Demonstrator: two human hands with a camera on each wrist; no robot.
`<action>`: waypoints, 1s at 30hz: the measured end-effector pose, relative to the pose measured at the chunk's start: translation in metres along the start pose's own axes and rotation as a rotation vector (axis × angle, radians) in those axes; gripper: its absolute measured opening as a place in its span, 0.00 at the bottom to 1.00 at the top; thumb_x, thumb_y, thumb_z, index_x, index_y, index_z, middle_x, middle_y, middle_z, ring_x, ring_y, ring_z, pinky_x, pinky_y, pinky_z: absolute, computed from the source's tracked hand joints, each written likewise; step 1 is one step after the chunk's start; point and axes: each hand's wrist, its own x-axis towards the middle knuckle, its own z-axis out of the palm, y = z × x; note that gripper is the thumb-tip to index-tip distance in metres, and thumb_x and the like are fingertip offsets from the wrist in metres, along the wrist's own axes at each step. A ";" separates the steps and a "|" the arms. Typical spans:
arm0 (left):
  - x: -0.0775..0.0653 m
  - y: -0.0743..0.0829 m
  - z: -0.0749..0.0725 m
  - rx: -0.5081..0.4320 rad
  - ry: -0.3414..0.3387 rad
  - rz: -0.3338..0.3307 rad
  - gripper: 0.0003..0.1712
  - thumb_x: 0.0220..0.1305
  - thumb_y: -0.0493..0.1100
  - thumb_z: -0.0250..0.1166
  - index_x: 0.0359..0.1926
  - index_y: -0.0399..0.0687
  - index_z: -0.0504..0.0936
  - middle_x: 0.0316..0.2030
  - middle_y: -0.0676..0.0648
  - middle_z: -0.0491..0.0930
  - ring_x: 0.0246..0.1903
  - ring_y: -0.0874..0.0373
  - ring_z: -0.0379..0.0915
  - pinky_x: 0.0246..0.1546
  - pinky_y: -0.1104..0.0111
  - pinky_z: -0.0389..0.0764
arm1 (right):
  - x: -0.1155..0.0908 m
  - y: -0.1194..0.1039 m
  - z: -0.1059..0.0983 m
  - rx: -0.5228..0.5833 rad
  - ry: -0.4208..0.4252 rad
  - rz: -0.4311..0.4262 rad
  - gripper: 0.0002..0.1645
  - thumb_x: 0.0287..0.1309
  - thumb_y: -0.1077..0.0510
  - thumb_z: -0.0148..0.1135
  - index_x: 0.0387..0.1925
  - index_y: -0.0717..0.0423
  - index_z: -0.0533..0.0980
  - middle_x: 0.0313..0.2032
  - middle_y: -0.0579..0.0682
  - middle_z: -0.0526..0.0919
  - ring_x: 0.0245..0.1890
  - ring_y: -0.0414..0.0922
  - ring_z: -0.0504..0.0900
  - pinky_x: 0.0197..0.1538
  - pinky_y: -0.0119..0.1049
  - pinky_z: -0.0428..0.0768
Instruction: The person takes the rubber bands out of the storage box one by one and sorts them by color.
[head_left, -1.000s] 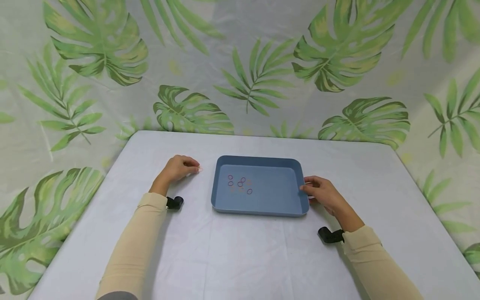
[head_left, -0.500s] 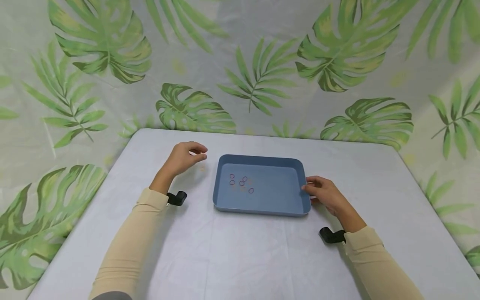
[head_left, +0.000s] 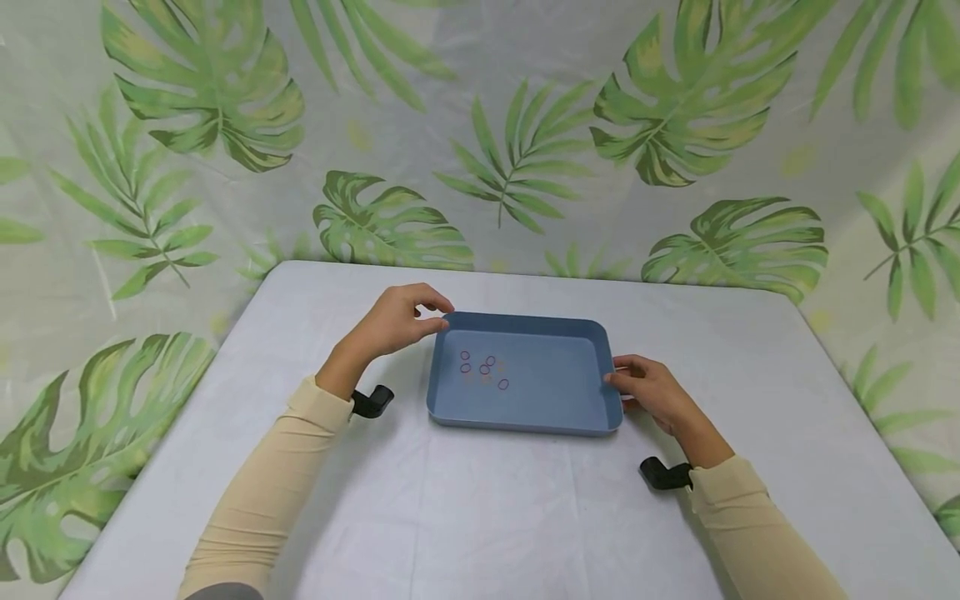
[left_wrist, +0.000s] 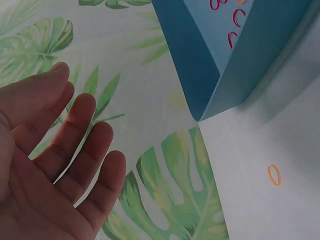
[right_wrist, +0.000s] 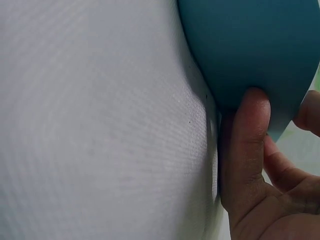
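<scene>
A shallow blue-grey tray lies on the white-covered table. In its left half are several small red rubber bands and some fainter orange ones. My left hand is at the tray's back left corner in the head view, thumb and fingers apart. The left wrist view shows that hand with nothing in it, beside the tray wall. An orange rubber band lies on the table outside the tray; the left hand hides it in the head view. My right hand grips the tray's right wall between thumb and fingers.
The white tabletop extends around the tray. Behind it hangs a leaf-patterned cloth, which also covers the sides. A black wrist camera sits on the left wrist, another on the right.
My left hand has let go of the orange rubber band on the table, risen, and moved right to the tray's back left corner. The right hand stays on the tray.
</scene>
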 end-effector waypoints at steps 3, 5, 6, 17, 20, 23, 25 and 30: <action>-0.001 0.003 0.002 0.005 -0.011 -0.004 0.12 0.64 0.41 0.68 0.48 0.48 0.86 0.48 0.47 0.85 0.52 0.49 0.78 0.53 0.55 0.80 | -0.001 0.001 -0.001 0.006 0.001 0.000 0.36 0.69 0.53 0.58 0.70 0.67 0.60 0.58 0.63 0.75 0.49 0.44 0.81 0.42 0.30 0.82; -0.002 0.004 0.003 0.005 -0.018 -0.012 0.12 0.64 0.41 0.68 0.48 0.48 0.86 0.48 0.47 0.85 0.52 0.49 0.77 0.54 0.55 0.79 | -0.001 0.001 0.000 0.009 0.001 -0.001 0.36 0.69 0.53 0.58 0.70 0.67 0.60 0.57 0.63 0.75 0.48 0.43 0.81 0.42 0.30 0.82; -0.002 0.004 0.004 0.005 -0.022 -0.016 0.12 0.64 0.41 0.68 0.48 0.48 0.86 0.49 0.47 0.85 0.52 0.49 0.77 0.54 0.55 0.79 | -0.002 0.000 0.000 0.011 0.000 -0.001 0.36 0.69 0.53 0.58 0.70 0.67 0.60 0.57 0.63 0.75 0.48 0.43 0.81 0.42 0.30 0.82; 0.005 0.006 0.020 0.010 -0.035 0.000 0.13 0.63 0.40 0.69 0.48 0.45 0.86 0.48 0.45 0.85 0.51 0.48 0.78 0.51 0.55 0.80 | -0.003 0.000 0.000 0.004 0.016 -0.019 0.34 0.69 0.55 0.56 0.69 0.69 0.61 0.54 0.62 0.76 0.43 0.41 0.81 0.40 0.30 0.82; 0.009 0.008 0.025 0.003 -0.048 0.001 0.13 0.63 0.40 0.69 0.49 0.45 0.86 0.49 0.45 0.85 0.51 0.49 0.79 0.50 0.56 0.80 | -0.002 0.000 0.000 0.011 0.013 -0.020 0.33 0.69 0.56 0.56 0.69 0.69 0.62 0.54 0.62 0.77 0.42 0.40 0.80 0.40 0.30 0.82; 0.016 0.010 0.032 -0.008 -0.062 0.005 0.14 0.63 0.40 0.69 0.49 0.44 0.86 0.49 0.45 0.85 0.51 0.48 0.80 0.51 0.56 0.80 | -0.002 0.000 0.000 0.012 0.005 -0.029 0.33 0.69 0.56 0.56 0.69 0.69 0.62 0.54 0.64 0.77 0.43 0.41 0.81 0.40 0.30 0.82; 0.022 0.010 0.037 -0.016 -0.073 0.011 0.14 0.63 0.40 0.69 0.50 0.43 0.86 0.49 0.45 0.85 0.51 0.48 0.80 0.53 0.55 0.80 | -0.001 0.000 0.000 0.011 0.006 -0.029 0.33 0.69 0.56 0.56 0.69 0.69 0.62 0.55 0.64 0.77 0.44 0.42 0.81 0.40 0.30 0.82; 0.038 0.008 0.055 -0.030 -0.092 0.010 0.15 0.65 0.40 0.67 0.51 0.41 0.85 0.48 0.44 0.85 0.49 0.50 0.80 0.53 0.57 0.80 | -0.001 0.002 -0.001 0.010 0.012 -0.024 0.34 0.69 0.56 0.56 0.69 0.69 0.61 0.55 0.63 0.76 0.43 0.41 0.80 0.40 0.30 0.82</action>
